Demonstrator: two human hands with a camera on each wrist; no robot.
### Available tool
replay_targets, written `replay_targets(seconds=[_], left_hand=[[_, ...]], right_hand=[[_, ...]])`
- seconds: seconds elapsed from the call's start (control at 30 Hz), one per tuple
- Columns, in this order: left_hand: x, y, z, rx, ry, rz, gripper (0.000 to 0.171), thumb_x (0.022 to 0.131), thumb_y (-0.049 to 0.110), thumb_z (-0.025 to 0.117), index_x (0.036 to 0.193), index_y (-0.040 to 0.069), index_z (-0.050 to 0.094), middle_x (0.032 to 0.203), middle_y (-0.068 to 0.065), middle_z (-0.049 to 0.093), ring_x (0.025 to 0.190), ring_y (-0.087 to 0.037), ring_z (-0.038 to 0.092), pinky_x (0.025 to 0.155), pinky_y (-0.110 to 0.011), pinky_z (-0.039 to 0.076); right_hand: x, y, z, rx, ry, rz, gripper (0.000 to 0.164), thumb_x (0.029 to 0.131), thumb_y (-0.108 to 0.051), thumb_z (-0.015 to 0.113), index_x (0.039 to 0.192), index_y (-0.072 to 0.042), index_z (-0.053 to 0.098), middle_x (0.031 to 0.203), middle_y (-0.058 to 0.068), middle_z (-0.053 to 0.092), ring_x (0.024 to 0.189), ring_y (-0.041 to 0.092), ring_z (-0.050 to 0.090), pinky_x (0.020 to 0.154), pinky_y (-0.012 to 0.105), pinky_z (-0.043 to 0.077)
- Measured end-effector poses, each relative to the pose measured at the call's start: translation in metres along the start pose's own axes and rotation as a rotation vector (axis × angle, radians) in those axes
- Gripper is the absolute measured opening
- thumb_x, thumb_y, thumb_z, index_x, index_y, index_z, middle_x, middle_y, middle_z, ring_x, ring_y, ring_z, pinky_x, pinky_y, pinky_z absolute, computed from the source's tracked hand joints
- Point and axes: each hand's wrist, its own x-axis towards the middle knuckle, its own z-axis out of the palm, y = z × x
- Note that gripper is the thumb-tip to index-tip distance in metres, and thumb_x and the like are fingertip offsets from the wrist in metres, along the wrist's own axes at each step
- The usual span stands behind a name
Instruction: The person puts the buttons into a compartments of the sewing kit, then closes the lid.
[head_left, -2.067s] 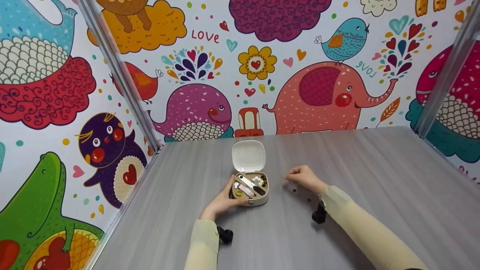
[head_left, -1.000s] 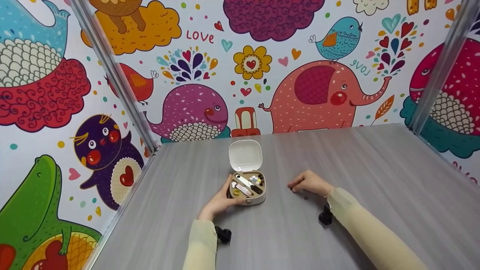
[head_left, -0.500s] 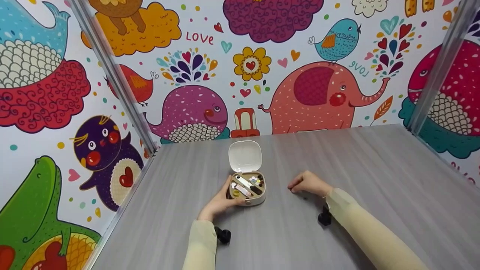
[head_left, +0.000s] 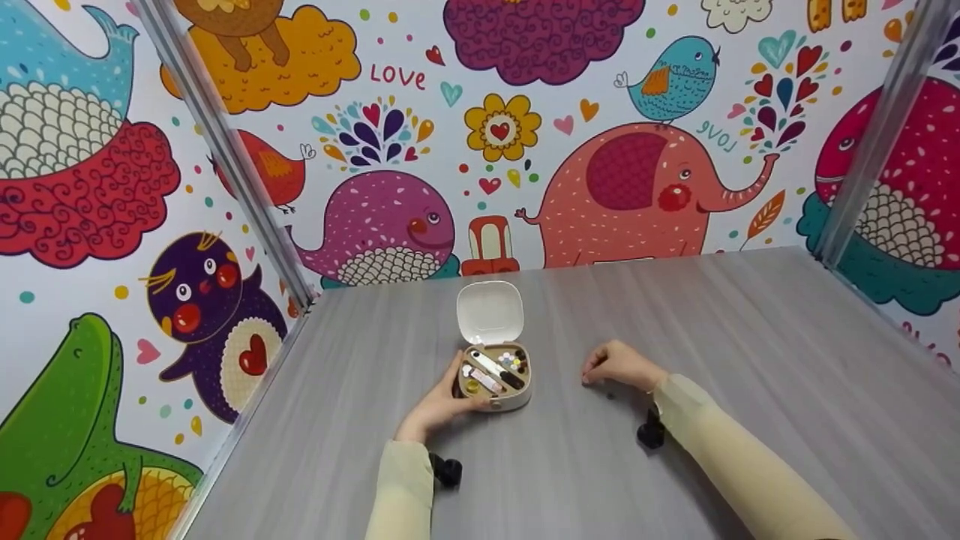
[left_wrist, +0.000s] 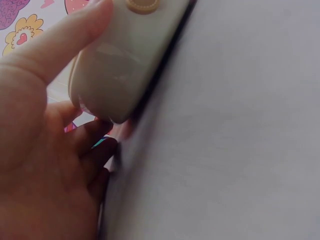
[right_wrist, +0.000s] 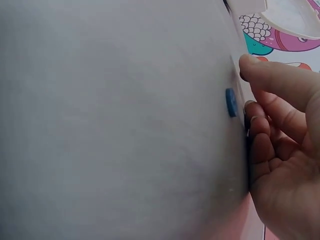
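A small white sewing box (head_left: 512, 403) stands with its lid (head_left: 491, 311) raised. My left hand (head_left: 439, 411) grips its left side, thumb across the front near a tan tab (left_wrist: 142, 4). In its beige tray lie a white-and-black tool (head_left: 496, 369), a pink-and-white slim item (head_left: 484, 379), a small yellow item (head_left: 472, 385) and several coloured buttons (head_left: 512, 361). To the box's right, my right hand (head_left: 621, 365) is low over the table, thumb and forefinger pinched together; a dark edge, seemingly a button (right_wrist: 243, 77), shows at the thumb tip. Beside these fingers lies a blue button (right_wrist: 231, 102).
Both hands are over a grey wood-grain table (head_left: 555, 465). Cartoon-printed panels (head_left: 390, 225) rise at the back and sides, joined by metal posts (head_left: 247, 172). Small black cameras (head_left: 447, 471) hang at the wrists.
Two dark buttons lay on the table earlier; one now shows there in the head view. My right hand has come down, closed at the fingertips and edged right. The left hand keeps its grip.
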Motion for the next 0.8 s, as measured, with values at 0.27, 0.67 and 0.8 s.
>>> replay_targets(seconds=[0.27, 0.67, 0.8], left_hand=[[-0.002, 0.004, 0.001, -0.014, -0.005, 0.0, 0.108, 0.08, 0.022, 0.08, 0.155, 0.005, 0.004, 0.159, -0.023, 0.006, 0.144, -0.04, 0.008, 0.115, -0.054, 0.01], [0.001, -0.004, 0.001, -0.006, -0.006, -0.014, 0.112, 0.079, 0.028, 0.082, 0.156, 0.007, 0.003, 0.16, -0.02, 0.007, 0.144, -0.039, 0.009, 0.114, -0.054, 0.013], [0.002, -0.004, 0.0, -0.006, -0.004, -0.006, 0.11, 0.08, 0.024, 0.081, 0.156, 0.007, 0.003, 0.16, -0.021, 0.007, 0.144, -0.04, 0.009, 0.115, -0.054, 0.011]], right_hand=[[0.001, 0.003, -0.003, 0.019, 0.007, 0.022, 0.011, 0.085, -0.006, 0.07, 0.086, 0.004, 0.075, 0.082, 0.008, 0.071, 0.07, 0.012, 0.057, 0.064, 0.026, 0.049], [0.004, 0.0, -0.011, 0.074, -0.016, 0.083, 0.018, 0.086, -0.012, 0.071, 0.09, 0.005, 0.075, 0.074, 0.003, 0.066, 0.066, 0.013, 0.053, 0.06, 0.025, 0.045], [0.007, -0.001, -0.014, 0.102, -0.018, 0.078, 0.022, 0.087, -0.014, 0.071, 0.092, 0.007, 0.074, 0.073, 0.003, 0.065, 0.066, 0.013, 0.054, 0.06, 0.024, 0.045]])
